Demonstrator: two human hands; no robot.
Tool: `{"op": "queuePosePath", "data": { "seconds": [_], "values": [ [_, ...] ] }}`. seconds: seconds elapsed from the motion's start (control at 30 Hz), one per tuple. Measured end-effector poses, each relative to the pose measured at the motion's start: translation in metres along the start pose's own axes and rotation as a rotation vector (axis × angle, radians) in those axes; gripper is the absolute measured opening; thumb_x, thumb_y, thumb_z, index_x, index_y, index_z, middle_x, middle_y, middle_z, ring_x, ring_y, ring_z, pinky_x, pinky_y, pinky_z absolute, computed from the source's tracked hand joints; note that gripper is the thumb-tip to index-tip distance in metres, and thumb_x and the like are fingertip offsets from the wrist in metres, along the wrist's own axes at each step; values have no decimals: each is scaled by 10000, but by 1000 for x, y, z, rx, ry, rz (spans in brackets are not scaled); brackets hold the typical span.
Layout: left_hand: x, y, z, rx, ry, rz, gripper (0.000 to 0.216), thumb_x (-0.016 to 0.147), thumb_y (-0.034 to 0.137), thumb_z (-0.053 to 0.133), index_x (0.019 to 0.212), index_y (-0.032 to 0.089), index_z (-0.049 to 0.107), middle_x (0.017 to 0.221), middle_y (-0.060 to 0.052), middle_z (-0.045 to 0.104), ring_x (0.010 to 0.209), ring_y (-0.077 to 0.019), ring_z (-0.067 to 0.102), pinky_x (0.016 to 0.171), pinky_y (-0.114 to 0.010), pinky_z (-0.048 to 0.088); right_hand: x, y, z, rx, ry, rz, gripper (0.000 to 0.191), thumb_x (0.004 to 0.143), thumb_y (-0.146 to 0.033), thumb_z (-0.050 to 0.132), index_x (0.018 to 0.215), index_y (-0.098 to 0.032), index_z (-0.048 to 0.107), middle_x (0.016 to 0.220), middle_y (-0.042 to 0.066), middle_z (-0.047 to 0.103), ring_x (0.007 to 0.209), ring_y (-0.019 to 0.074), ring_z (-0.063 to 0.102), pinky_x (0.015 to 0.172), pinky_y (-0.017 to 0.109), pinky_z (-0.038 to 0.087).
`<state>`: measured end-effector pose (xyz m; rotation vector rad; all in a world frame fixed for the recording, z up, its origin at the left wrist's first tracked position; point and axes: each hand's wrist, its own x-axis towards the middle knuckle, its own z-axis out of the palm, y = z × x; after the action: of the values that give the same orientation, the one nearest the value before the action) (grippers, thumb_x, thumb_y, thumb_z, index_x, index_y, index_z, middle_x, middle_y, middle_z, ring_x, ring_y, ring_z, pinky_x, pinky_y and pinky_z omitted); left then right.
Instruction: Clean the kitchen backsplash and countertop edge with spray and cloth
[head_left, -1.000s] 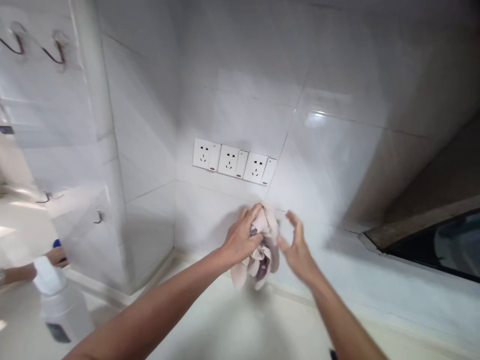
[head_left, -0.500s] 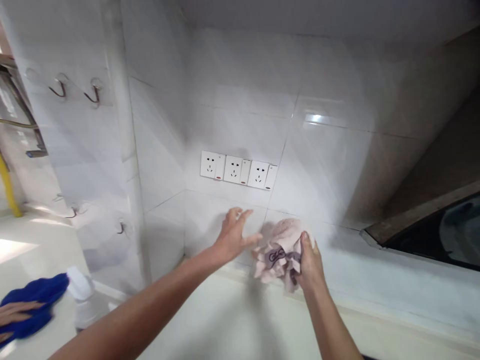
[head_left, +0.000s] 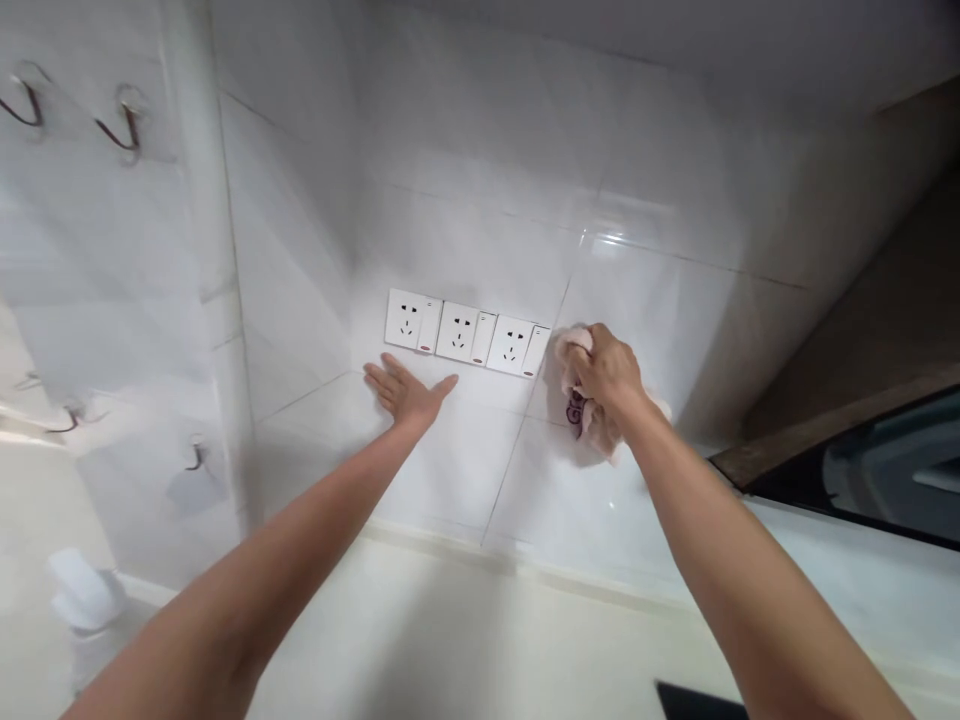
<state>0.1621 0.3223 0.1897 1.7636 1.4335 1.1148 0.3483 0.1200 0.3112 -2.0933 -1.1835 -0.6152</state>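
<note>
My right hand (head_left: 611,372) is closed on a crumpled pale pink cloth (head_left: 600,430) with dark lettering, against the tiled wall (head_left: 645,300) just right of the sockets. My left hand (head_left: 409,392) has its fingers and thumb spread, close below the leftmost socket. It holds nothing; whether the palm presses on the tile I cannot tell. Three white wall sockets with switches (head_left: 466,333) sit side by side in a row between and above my hands.
A white spray bottle (head_left: 86,600) stands at the lower left, blurred. Several hooks (head_left: 124,125) are fixed to the left wall. Below runs a pale countertop (head_left: 450,620). A dark glass-fronted unit (head_left: 885,470) juts in at the right, and a black object (head_left: 697,703) shows at the bottom edge.
My right hand has lifted the cloth up to beside the sockets. My left hand has moved up and left, away from the cloth. The blue cloth and another hand at lower left have left the view.
</note>
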Motion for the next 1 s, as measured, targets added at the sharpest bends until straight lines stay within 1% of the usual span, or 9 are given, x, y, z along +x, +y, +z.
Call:
{"op": "queuePosePath", "data": {
  "seconds": [0.13,0.3,0.43,0.57,0.67,0.77,0.87,0.93,1.0],
  "values": [
    [5,3,-3,82,-93,-2,1559,678,729,793,1571,91,-314,1622,-277,-398,1534,-392,-344,1278,-646,29,22,-11,6,-89,65,108,387,961,-553,495,1092,-236,674,1028,153,712,982,388,661,836,489,491],
    [6,4,-9,121,-170,-39,1696,549,700,881,1559,101,-343,1620,-279,-400,1498,-426,-384,1233,-733,104,25,-19,22,-118,86,137,432,985,-583,476,1166,-248,680,1099,163,717,1070,412,658,869,505,491],
    [10,9,-6,126,-169,-73,1726,515,646,917,1556,97,-345,1617,-274,-408,1485,-420,-405,1250,-704,54,-11,-15,56,-169,15,179,395,1034,-524,439,1130,-216,666,1025,153,732,999,352,688,828,429,484],
    [14,10,-2,162,-160,-99,1750,498,646,922,1542,98,-371,1601,-270,-436,1483,-414,-413,1249,-705,32,-54,-4,85,-166,-189,198,347,1026,-513,468,1055,-229,665,980,125,739,942,290,700,784,353,456],
    [15,9,-1,194,-155,-107,1751,497,656,920,1544,99,-368,1604,-268,-432,1486,-417,-403,1250,-701,26,-51,-2,76,-112,-152,215,316,1008,-509,496,1016,-235,653,965,110,730,923,271,687,756,333,440],
    [15,8,-1,194,-146,-100,1765,480,672,921,1551,93,-356,1617,-282,-402,1486,-428,-396,1234,-725,14,-16,-11,41,-38,43,205,333,1009,-513,477,1056,-224,636,995,124,713,933,292,668,769,360,440],
    [13,6,-2,182,-149,-71,1750,496,704,901,1551,90,-353,1616,-284,-401,1479,-428,-408,1227,-735,19,17,-24,18,-20,140,149,291,986,-452,508,1115,-224,635,1086,143,696,999,327,650,822,404,450],
    [11,5,-4,177,-155,-57,1721,529,711,882,1548,87,-356,1606,-282,-417,1479,-430,-409,1226,-737,24,20,-28,23,-40,144,138,263,980,-406,507,1127,-230,637,1081,135,695,1002,333,648,831,414,453],
    [10,5,-4,169,-162,-55,1707,549,698,878,1541,83,-366,1592,-282,-438,1477,-433,-415,1224,-740,26,4,-26,42,-60,118,150,248,1000,-387,467,1096,-233,636,1020,117,701,954,319,655,802,400,449]
  ]
}}
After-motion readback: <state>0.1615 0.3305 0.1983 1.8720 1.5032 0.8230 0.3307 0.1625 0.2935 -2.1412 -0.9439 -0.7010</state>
